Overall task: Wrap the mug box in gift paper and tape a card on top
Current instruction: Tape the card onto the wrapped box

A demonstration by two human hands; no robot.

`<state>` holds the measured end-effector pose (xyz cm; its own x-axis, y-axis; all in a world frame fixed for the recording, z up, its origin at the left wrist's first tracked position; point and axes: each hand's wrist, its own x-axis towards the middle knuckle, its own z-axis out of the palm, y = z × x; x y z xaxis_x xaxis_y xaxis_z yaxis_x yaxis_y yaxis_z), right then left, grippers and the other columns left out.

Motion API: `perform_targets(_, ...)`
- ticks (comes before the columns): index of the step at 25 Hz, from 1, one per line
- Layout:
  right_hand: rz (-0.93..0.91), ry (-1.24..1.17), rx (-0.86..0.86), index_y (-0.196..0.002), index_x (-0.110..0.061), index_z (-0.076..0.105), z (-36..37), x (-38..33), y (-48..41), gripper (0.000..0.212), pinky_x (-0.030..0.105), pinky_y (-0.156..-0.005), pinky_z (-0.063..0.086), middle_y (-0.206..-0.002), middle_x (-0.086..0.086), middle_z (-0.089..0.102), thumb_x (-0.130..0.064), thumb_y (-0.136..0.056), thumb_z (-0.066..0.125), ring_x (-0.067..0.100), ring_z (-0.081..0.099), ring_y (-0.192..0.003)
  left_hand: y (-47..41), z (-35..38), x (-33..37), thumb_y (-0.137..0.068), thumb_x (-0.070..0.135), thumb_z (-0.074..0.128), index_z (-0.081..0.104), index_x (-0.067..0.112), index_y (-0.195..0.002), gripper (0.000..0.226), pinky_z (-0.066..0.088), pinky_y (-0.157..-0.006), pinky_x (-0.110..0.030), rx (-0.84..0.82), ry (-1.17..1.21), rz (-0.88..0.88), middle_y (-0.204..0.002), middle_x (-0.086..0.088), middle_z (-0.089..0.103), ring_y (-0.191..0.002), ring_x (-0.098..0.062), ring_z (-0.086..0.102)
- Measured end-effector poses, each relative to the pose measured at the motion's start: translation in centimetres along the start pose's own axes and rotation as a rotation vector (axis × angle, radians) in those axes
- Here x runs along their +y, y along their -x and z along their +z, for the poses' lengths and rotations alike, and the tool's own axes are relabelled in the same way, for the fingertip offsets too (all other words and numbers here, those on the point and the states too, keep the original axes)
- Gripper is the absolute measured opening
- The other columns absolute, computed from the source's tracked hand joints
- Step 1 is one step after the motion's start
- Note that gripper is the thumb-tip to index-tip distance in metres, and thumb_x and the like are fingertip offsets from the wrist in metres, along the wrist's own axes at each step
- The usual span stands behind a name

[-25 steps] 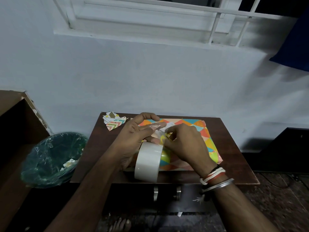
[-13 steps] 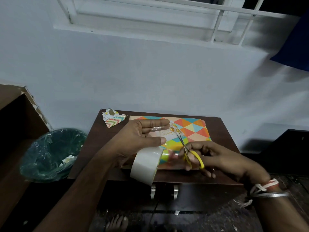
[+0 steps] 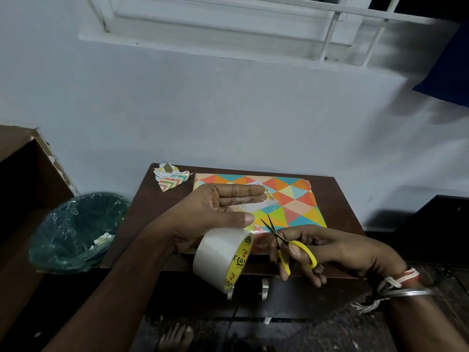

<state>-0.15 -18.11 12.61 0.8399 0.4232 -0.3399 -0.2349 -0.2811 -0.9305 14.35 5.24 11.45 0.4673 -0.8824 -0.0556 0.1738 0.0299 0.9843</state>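
1. Box (image 3: 291,201): wrapped in triangle-print paper. It lies flat on the worktop (image 3: 341,208), toward the wall side.
2. Card (image 3: 256,207): white, on top of the box at its left part. My left hand (image 3: 215,212) hides most of it.
3. Left hand: held over the box's left part. The fingers (image 3: 241,193) are straight and together, with the thumb straight below them. They are released and curled round nothing. A shiny clear strip lies along 1 finger.
4. Tape (image 3: 218,255): the roll hangs just under my left palm, at the worktop's near edge, with its yellow printed core facing right. I cannot tell what carries it.
5. Right hand (image 3: 337,252): the fingers are grasping the scissors (image 3: 284,264) by the 2 yellow handles, with the thumb through 1 loop.
6. Scissors: the blades are slightly apart over the box's near edge. The tips point up and left, near my left thumb but not touching it.
7. Scraps (image 3: 171,179): cut paper pieces at the worktop's far-left corner, apart from the box.
8. Bin (image 3: 76,229): green-lined, on the floor left of the worktop, with pale scraps inside.
9. Bangle (image 3: 406,292): metal, on my right wrist, beside threads.
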Motion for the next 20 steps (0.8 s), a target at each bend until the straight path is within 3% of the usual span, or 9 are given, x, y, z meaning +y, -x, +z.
perform_targets(2,-0.024,0.007,-0.006,-0.121,-0.005,0.061,0.13,-0.16,-0.16,0.054,0.021,-0.050,0.042,-0.104,0.016,0.071,-0.053,-0.095,0.062,0.013,0.056,-0.054,-0.04,-0.08,-0.20,-0.082,0.001,0.076,0.066,0.016,-0.134,0.055,0.050,-0.106,-0.046,-0.019,0.008,-0.011,-0.136,0.000,0.069,-0.131,-0.034,0.059)
perform_targets(4,-0.041,0.000,-0.005,-0.120,-0.004,0.060,0.25,-0.35,-0.38,0.048,0.023,-0.051,0.041,-0.103,0.018,0.071,-0.046,-0.097,0.060,0.015,0.056,-0.054,-0.06,-0.08,-0.36,-0.083,0.002,0.076,0.066,0.017,-0.135,0.055,0.046,-0.111,-0.050,-0.036,-0.022,-0.014,-0.137,0.001,0.068,-0.135,-0.037,0.055)
perform_targets(7,-0.057,0.024,0.020,-0.111,-0.011,0.064,0.47,-0.54,-0.75,0.035,0.027,-0.052,0.039,-0.100,0.019,0.071,-0.042,-0.097,0.058,0.015,0.054,-0.051,-0.09,0.10,-0.35,-0.083,0.002,0.074,0.064,0.016,-0.136,0.055,0.050,-0.107,-0.043,-0.048,-0.042,-0.021,-0.136,0.001,0.068,-0.131,-0.026,0.060)
perform_targets(12,-0.070,0.048,0.073,-0.094,-0.016,0.068,0.45,-0.63,-0.78,0.020,0.025,-0.050,0.037,-0.087,0.015,0.072,-0.035,-0.097,0.063,0.023,0.044,-0.050,-0.14,0.44,-0.32,-0.085,-0.004,0.072,0.065,0.017,-0.134,0.053,0.054,-0.103,-0.035,-0.067,-0.075,-0.031,-0.133,0.003,0.070,-0.131,-0.024,0.060)
perform_targets(15,-0.041,0.080,0.102,-0.100,-0.004,0.067,0.27,-0.52,-0.60,0.029,0.020,-0.046,0.034,-0.080,0.009,0.072,-0.033,-0.095,0.067,0.025,0.040,-0.054,-0.15,0.70,-0.22,-0.086,-0.009,0.071,0.066,0.015,-0.133,0.053,0.058,-0.094,-0.028,-0.068,-0.088,-0.040,-0.131,0.003,0.071,-0.126,-0.017,0.064)
perform_targets(17,-0.015,0.095,0.132,-0.103,-0.004,0.069,0.15,-0.51,-0.49,0.036,0.020,-0.044,0.031,-0.076,0.009,0.071,-0.038,-0.091,0.070,0.018,0.043,-0.054,-0.15,0.74,-0.16,-0.086,-0.010,0.071,0.065,0.015,-0.133,0.053,0.058,-0.089,-0.024,-0.066,-0.107,-0.037,-0.130,0.003,0.071,-0.125,-0.014,0.065)
perform_targets(18,-0.008,0.097,0.141,-0.102,-0.005,0.069,0.13,-0.54,-0.44,0.037,0.022,-0.044,0.029,-0.075,0.010,0.071,-0.040,-0.090,0.072,0.016,0.043,-0.053,-0.13,0.78,-0.15,-0.086,-0.010,0.072,0.065,0.014,-0.133,0.053,0.057,-0.089,-0.023,-0.067,-0.119,-0.033,-0.130,0.003,0.072,-0.125,-0.013,0.064)
perform_targets(20,-0.014,0.102,0.139,-0.100,-0.005,0.070,0.02,-0.56,-0.33,0.040,0.032,-0.048,0.026,-0.074,0.011,0.071,-0.042,-0.089,0.074,0.026,0.042,-0.054,-0.10,0.89,-0.17,-0.086,-0.010,0.072,0.066,0.014,-0.132,0.053,0.057,-0.090,-0.023,-0.074,-0.130,-0.027,-0.130,0.003,0.072,-0.125,-0.011,0.064)
